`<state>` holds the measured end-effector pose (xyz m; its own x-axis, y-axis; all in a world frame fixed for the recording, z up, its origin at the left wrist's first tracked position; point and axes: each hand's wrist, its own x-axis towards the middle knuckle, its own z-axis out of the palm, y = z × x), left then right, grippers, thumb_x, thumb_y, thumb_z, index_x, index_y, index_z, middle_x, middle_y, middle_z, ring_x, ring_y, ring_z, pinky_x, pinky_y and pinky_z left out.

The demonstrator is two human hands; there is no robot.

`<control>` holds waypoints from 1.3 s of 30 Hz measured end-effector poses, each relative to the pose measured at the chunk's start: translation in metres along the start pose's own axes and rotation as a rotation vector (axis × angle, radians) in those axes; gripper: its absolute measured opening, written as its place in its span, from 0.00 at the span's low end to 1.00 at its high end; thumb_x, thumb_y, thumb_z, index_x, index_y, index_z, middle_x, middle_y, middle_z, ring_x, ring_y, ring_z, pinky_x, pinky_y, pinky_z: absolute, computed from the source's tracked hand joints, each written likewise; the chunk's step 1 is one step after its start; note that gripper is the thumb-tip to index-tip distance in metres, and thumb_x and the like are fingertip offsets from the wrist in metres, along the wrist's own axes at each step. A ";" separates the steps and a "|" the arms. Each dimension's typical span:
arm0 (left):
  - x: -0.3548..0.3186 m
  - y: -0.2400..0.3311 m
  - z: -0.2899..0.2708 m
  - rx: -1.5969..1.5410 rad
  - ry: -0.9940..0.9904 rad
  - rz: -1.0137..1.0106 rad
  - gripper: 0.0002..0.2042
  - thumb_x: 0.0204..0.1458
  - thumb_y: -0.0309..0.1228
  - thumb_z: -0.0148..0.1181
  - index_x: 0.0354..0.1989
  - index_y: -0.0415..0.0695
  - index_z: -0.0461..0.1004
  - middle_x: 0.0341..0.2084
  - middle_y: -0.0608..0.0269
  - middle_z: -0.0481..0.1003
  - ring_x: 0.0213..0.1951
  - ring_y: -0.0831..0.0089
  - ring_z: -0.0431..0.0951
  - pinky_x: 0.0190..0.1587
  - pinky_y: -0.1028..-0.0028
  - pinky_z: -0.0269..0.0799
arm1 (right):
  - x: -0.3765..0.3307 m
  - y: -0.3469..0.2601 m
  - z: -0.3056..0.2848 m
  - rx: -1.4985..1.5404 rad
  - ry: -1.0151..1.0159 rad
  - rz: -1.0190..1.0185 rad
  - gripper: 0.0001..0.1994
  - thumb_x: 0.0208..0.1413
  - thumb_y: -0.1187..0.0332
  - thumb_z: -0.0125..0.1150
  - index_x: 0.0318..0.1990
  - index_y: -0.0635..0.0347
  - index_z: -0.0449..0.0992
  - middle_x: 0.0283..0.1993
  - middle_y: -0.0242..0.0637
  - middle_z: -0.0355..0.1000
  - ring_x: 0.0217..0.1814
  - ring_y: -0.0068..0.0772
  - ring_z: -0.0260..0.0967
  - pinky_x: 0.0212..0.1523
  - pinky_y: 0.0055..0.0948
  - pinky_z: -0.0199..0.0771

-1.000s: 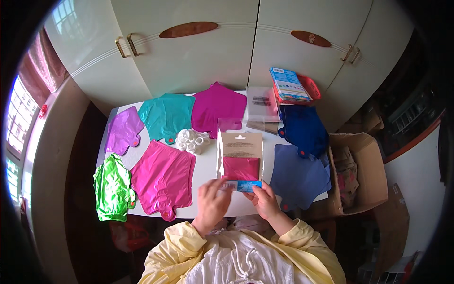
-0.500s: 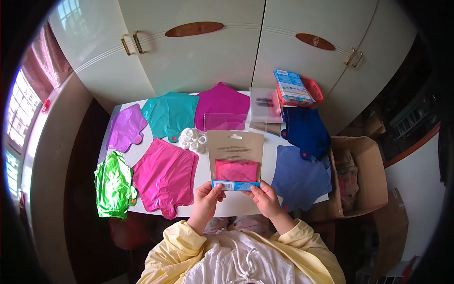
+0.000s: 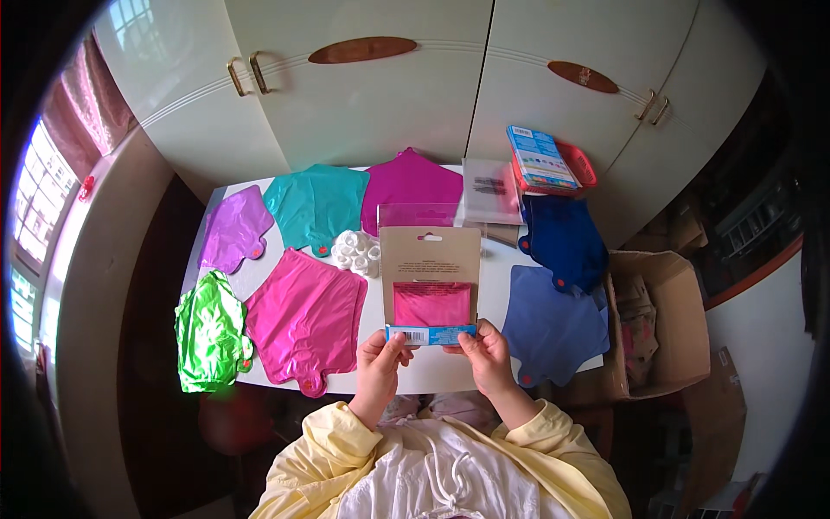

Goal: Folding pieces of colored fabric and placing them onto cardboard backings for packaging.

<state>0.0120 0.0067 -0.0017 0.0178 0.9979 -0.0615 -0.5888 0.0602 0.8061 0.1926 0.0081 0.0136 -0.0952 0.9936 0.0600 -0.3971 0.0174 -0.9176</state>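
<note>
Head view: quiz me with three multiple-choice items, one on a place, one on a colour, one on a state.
1. Where is the green balloon?
A. table's left edge
B. in the box
C. on the cupboard

2. What colour shows through the packet window?
A. yellow
B. pink
C. black

3. How is the packet held?
A. lying flat, untouched
B. by one hand only
C. by both hands at its lower edge

Answers: 1 A, it lies at the left end of the table. 2 B, pink foil fills the window. 3 C, the left hand and right hand pinch the bottom strip.
</note>
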 end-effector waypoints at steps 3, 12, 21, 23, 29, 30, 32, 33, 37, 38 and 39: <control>-0.001 0.000 0.002 0.015 0.010 0.034 0.05 0.58 0.29 0.55 0.32 0.41 0.73 0.26 0.62 0.77 0.25 0.79 0.75 0.25 0.82 0.67 | 0.000 -0.001 0.001 -0.014 0.004 -0.003 0.06 0.62 0.70 0.52 0.36 0.63 0.69 0.36 0.34 0.73 0.37 0.22 0.72 0.44 0.27 0.77; 0.001 0.011 -0.003 -0.074 -0.070 -0.106 0.05 0.58 0.28 0.55 0.35 0.40 0.73 0.29 0.61 0.78 0.28 0.76 0.78 0.27 0.80 0.69 | 0.000 -0.004 -0.003 -0.057 -0.010 0.003 0.06 0.61 0.71 0.53 0.37 0.66 0.72 0.35 0.34 0.73 0.36 0.23 0.73 0.43 0.25 0.77; -0.001 0.007 0.003 -0.012 0.021 0.021 0.06 0.59 0.28 0.54 0.34 0.38 0.72 0.27 0.61 0.77 0.26 0.76 0.79 0.26 0.80 0.68 | 0.000 -0.005 -0.001 -0.108 -0.008 -0.006 0.05 0.60 0.71 0.54 0.37 0.64 0.72 0.35 0.36 0.75 0.36 0.25 0.75 0.42 0.26 0.77; -0.002 0.006 0.005 0.016 0.039 0.052 0.06 0.59 0.29 0.54 0.33 0.38 0.72 0.27 0.61 0.77 0.25 0.76 0.78 0.25 0.81 0.68 | 0.002 -0.006 0.000 -0.122 -0.003 -0.009 0.05 0.60 0.71 0.54 0.36 0.63 0.72 0.35 0.37 0.76 0.36 0.27 0.76 0.41 0.26 0.78; -0.003 0.002 0.005 0.072 0.060 0.126 0.07 0.58 0.30 0.55 0.31 0.39 0.72 0.24 0.63 0.76 0.21 0.79 0.75 0.22 0.82 0.65 | 0.003 -0.011 0.006 -0.105 0.027 0.008 0.07 0.60 0.68 0.56 0.33 0.62 0.71 0.32 0.37 0.76 0.34 0.29 0.77 0.37 0.25 0.78; -0.004 0.001 0.003 0.078 0.057 0.135 0.07 0.58 0.30 0.55 0.31 0.39 0.72 0.23 0.63 0.76 0.20 0.79 0.74 0.22 0.82 0.64 | 0.003 -0.011 0.006 -0.100 0.027 0.008 0.07 0.60 0.68 0.56 0.33 0.62 0.71 0.32 0.37 0.76 0.33 0.29 0.77 0.36 0.25 0.78; -0.004 -0.001 0.001 0.057 0.050 0.128 0.06 0.58 0.29 0.56 0.32 0.40 0.71 0.24 0.63 0.76 0.20 0.80 0.73 0.23 0.82 0.64 | 0.003 -0.012 0.007 -0.095 0.034 0.013 0.08 0.60 0.68 0.56 0.32 0.62 0.71 0.31 0.37 0.76 0.32 0.29 0.77 0.36 0.25 0.77; -0.003 -0.001 0.001 0.046 0.047 0.125 0.05 0.57 0.28 0.56 0.32 0.40 0.71 0.24 0.64 0.76 0.20 0.81 0.72 0.23 0.82 0.63 | 0.003 -0.012 0.008 -0.095 0.040 0.016 0.08 0.60 0.68 0.56 0.32 0.62 0.71 0.31 0.37 0.76 0.32 0.29 0.77 0.36 0.25 0.77; -0.002 0.004 0.009 0.065 0.015 0.110 0.05 0.55 0.25 0.59 0.36 0.41 0.69 0.27 0.63 0.76 0.27 0.77 0.77 0.28 0.81 0.68 | 0.002 -0.009 0.008 -0.086 0.048 0.022 0.07 0.60 0.68 0.56 0.33 0.62 0.71 0.31 0.37 0.76 0.32 0.29 0.77 0.36 0.25 0.77; -0.003 0.006 0.015 0.039 0.027 0.100 0.06 0.54 0.24 0.59 0.36 0.41 0.69 0.28 0.63 0.77 0.29 0.76 0.78 0.30 0.80 0.70 | 0.002 -0.008 0.007 -0.072 0.042 0.037 0.07 0.60 0.68 0.56 0.33 0.62 0.71 0.31 0.37 0.76 0.32 0.29 0.77 0.36 0.25 0.77; -0.003 0.007 0.017 0.014 0.038 0.092 0.07 0.53 0.24 0.60 0.37 0.41 0.68 0.29 0.63 0.77 0.31 0.75 0.79 0.31 0.79 0.71 | 0.002 -0.008 0.006 -0.058 0.036 0.051 0.07 0.59 0.68 0.56 0.34 0.62 0.71 0.31 0.37 0.76 0.32 0.29 0.77 0.36 0.25 0.77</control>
<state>0.0221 0.0042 0.0142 -0.0667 0.9977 -0.0092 -0.5755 -0.0309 0.8172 0.1900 0.0093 0.0232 -0.0809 0.9967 -0.0007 -0.3391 -0.0282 -0.9403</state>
